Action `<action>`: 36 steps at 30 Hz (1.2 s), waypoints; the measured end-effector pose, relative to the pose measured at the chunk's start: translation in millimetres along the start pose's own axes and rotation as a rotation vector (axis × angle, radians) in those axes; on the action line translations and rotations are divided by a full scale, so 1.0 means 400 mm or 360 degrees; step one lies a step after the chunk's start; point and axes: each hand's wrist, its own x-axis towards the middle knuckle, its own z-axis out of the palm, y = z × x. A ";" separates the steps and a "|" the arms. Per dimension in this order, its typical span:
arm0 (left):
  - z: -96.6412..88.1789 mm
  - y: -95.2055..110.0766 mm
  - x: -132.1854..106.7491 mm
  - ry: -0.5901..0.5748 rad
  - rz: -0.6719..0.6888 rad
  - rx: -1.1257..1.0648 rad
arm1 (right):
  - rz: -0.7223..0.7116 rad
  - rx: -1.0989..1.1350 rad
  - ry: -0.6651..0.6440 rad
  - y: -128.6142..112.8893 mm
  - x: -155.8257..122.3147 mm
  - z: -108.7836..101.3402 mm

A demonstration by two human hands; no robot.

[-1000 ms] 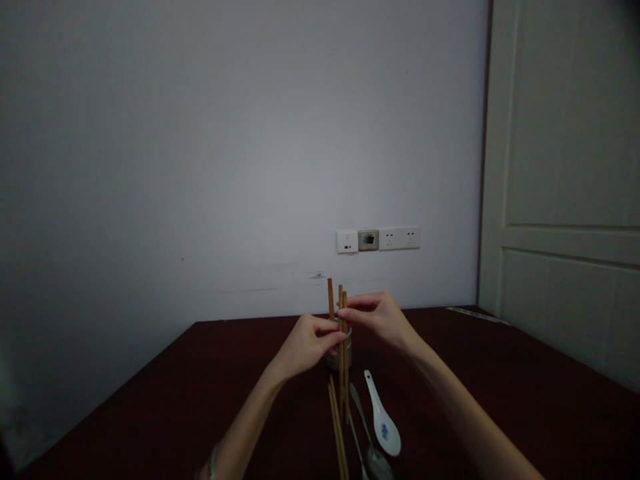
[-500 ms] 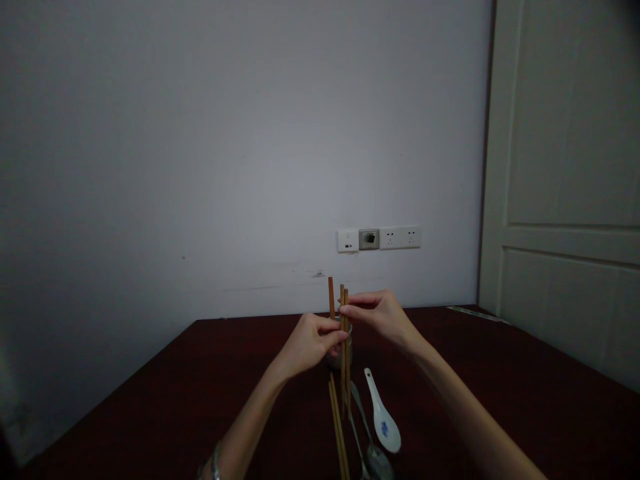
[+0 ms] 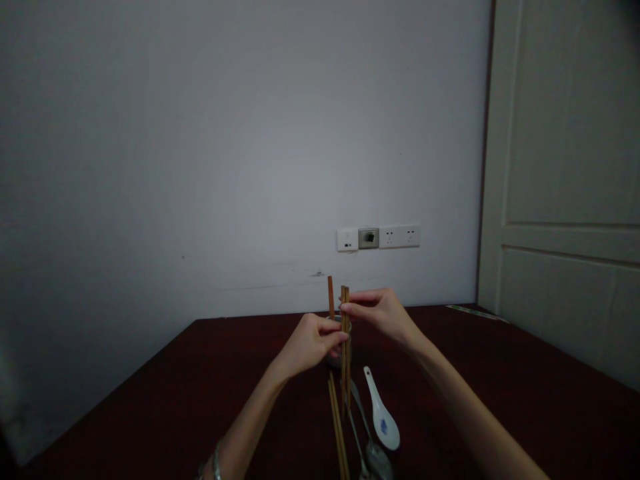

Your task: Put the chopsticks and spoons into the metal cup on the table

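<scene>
Both my hands grip one upright pair of wooden chopsticks [image 3: 345,360]. My left hand [image 3: 311,341] pinches the pair around its middle, while my right hand [image 3: 376,312] pinches near the upper ends. Behind the pair stands a small round container [image 3: 336,359], partly hidden by my left fingers; a reddish-brown stick [image 3: 331,297] rises from it. Nearer to me, a second pair of chopsticks [image 3: 339,430] lies on the table. Beside it rest metal spoons [image 3: 379,460], and a white spoon with a blue mark [image 3: 381,417] lies to their right.
The dark red table [image 3: 210,400] reaches back to a pale wall. Wall sockets [image 3: 399,237] sit above its far edge. On the right stands a white panelled door [image 3: 570,200]. A flat patterned strip [image 3: 477,313] lies at the table's back right.
The upper ends of the two held chopsticks have come level and closer together. My hands stay in almost the same place.
</scene>
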 end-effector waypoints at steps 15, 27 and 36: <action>0.000 -0.005 0.000 -0.0002 0.0033 -0.0015 | -0.0022 -0.0030 0.0027 0.007 0.001 -0.004; 0.000 -0.014 0.005 -0.0019 0.0031 -0.0005 | -0.0008 -0.0048 0.0043 0.005 0.002 -0.002; 0.002 -0.014 0.005 -0.0033 0.0006 -0.0052 | 0.0000 -0.0011 0.0016 0.013 0.004 -0.004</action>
